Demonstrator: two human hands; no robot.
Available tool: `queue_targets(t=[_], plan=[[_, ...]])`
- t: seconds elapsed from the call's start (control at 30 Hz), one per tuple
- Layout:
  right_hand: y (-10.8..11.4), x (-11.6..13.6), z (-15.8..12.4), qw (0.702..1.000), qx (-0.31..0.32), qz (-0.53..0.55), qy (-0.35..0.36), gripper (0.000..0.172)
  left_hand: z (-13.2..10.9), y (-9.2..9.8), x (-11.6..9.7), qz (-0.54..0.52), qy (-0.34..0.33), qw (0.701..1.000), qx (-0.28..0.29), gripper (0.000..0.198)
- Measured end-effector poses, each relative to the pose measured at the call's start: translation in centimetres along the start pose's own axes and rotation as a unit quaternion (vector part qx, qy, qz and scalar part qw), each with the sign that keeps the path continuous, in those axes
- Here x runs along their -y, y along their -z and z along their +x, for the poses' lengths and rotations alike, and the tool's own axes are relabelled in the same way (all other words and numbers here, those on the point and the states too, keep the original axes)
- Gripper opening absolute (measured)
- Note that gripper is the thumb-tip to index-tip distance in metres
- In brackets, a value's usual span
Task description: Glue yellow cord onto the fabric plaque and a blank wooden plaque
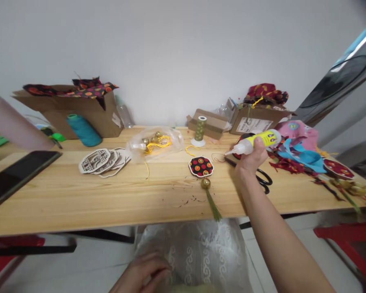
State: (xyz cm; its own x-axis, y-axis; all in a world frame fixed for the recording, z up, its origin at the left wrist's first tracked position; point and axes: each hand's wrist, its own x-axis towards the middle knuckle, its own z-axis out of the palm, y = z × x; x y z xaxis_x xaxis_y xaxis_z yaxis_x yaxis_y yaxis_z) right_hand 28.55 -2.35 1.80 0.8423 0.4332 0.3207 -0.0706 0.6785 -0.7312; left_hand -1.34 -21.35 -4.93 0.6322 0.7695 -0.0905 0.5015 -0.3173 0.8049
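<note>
My right hand [252, 158] is closed around a glue bottle [264, 139] with a yellow label, its narrow white nozzle tilted down to the left over the table. Black-handled scissors [264, 179] lie partly hidden beneath this hand and wrist. Low over my lap, my left hand [148, 270] is slightly blurred; its thumb and fingers are loosely bent and apart, with nothing seen in them. On the table lies a scalloped pendant [201, 167] with patterned black and red fabric. Below it are a gold bell [205, 184] and a green tassel [213, 206].
Stacked wooden cutouts [105, 161], a phone [21, 175] and a teal thread cone [83, 130] lie left. A plastic bag [155, 144] holds bells and yellow cord. Behind stand a green thread spool [200, 129] and cardboard boxes [253, 119]. Fabric scraps [303, 154] are heaped right.
</note>
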Motion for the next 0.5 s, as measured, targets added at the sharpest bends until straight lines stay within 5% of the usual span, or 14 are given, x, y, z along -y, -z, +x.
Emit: queue_targets(t=[0.1, 0.3, 0.5], plan=[[0.1, -0.2, 0.1, 1.0, 0.008, 0.003, -0.003, 0.023, 1.4, -2.8, 1.6, -0.015, 0.032, 0.998, 0.049, 0.024], [0.0, 0.2, 0.1, 1.0, -0.004, 0.014, -0.014, 0.024, 4.5, -5.1, 3.0, 0.029, -0.003, 0.99, 0.141, 0.018], [-0.1, 0.4, 0.1, 0.999, -0.008, 0.027, -0.038, 0.028, 5.3, -8.4, 5.5, 0.024, -0.008, 0.984, 0.179, 0.017]])
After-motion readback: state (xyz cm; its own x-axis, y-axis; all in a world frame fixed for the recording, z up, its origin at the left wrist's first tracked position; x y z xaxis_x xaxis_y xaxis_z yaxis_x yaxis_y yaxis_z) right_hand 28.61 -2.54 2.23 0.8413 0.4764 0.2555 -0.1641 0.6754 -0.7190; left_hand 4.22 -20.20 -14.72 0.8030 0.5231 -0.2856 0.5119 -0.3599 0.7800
